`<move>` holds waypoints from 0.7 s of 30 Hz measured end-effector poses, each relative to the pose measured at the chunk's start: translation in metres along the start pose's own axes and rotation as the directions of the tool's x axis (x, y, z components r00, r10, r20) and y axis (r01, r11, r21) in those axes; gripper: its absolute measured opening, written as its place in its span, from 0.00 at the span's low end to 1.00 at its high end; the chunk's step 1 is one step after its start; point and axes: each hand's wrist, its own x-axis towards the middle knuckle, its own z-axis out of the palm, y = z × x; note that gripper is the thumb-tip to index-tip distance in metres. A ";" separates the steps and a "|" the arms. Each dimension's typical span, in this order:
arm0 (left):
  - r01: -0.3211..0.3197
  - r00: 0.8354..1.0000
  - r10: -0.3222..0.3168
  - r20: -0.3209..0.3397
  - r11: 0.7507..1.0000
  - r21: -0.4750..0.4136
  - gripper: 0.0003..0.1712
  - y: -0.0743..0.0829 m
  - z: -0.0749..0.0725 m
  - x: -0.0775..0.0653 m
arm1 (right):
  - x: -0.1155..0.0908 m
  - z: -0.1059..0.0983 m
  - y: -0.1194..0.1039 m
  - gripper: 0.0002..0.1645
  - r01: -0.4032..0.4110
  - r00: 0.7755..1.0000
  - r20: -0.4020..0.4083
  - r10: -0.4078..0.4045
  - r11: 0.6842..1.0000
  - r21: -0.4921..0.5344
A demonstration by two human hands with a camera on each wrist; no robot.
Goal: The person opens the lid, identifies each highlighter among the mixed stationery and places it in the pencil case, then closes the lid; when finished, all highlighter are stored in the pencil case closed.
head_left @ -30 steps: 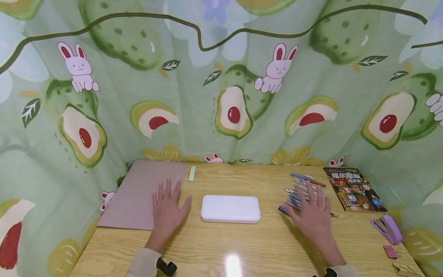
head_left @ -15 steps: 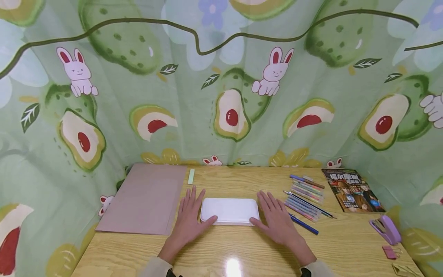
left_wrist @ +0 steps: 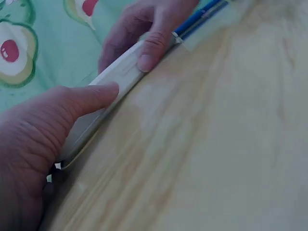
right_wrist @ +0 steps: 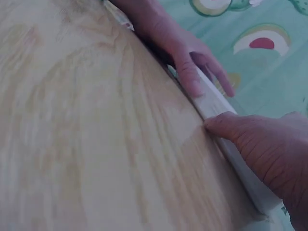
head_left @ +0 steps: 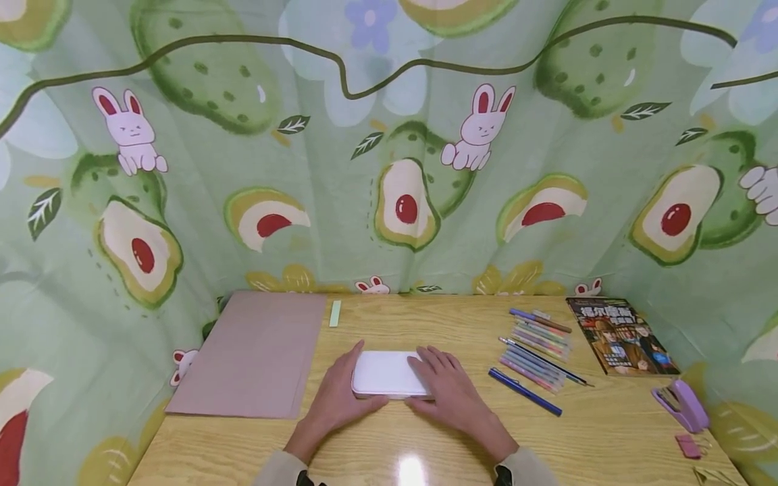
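Note:
A white pencil case (head_left: 385, 372) with rounded corners lies flat in the middle of the wooden table, its long side facing me. My left hand (head_left: 339, 393) grips its left end, thumb along the front edge and fingers round the far side. On the right part, my right hand (head_left: 452, 395) holds it with fingers over the top and the thumb at the front edge. Both thumbs press the near side of the case (left_wrist: 126, 72) in the left wrist view. The right wrist view shows the same near side, while the fingers behind it are partly hidden.
Right of the case lie a blue pen (head_left: 525, 391), a dark pencil (head_left: 547, 362) and several coloured pens (head_left: 539, 337). Farther right are a comic book (head_left: 623, 337), a purple stapler (head_left: 681, 405) and a pink binder clip (head_left: 689, 445). A grey-pink board (head_left: 249, 358) lies left, near a pale green strip (head_left: 335, 314).
Both hands have come inward from apart, the right one from over the pens, first to the ends of the pencil case. Now they hold it, the right hand farther in over its top.

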 end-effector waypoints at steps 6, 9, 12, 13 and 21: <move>0.043 0.998 -0.048 -0.029 0.987 -0.155 0.68 -0.003 -0.003 -0.003 | -0.003 0.004 0.000 0.40 0.042 0.998 -0.040 -0.041 0.999 0.029; 0.040 0.997 -0.052 -0.050 0.974 -0.221 0.63 0.000 -0.005 -0.005 | -0.003 0.003 -0.001 0.38 0.064 0.996 -0.071 -0.062 0.998 0.024; 0.045 0.996 -0.062 -0.068 0.974 -0.224 0.60 0.001 -0.005 -0.006 | -0.002 0.003 -0.001 0.38 0.077 0.992 -0.097 -0.077 0.997 -0.005; 0.045 0.995 -0.063 -0.074 0.975 -0.219 0.59 0.001 -0.005 -0.006 | -0.002 0.003 -0.001 0.38 0.082 0.991 -0.105 -0.083 0.997 -0.016; 0.015 0.995 -0.032 -0.092 0.984 -0.177 0.55 0.001 -0.003 -0.002 | 0.000 -0.002 -0.001 0.38 0.081 0.990 -0.106 -0.090 0.993 -0.080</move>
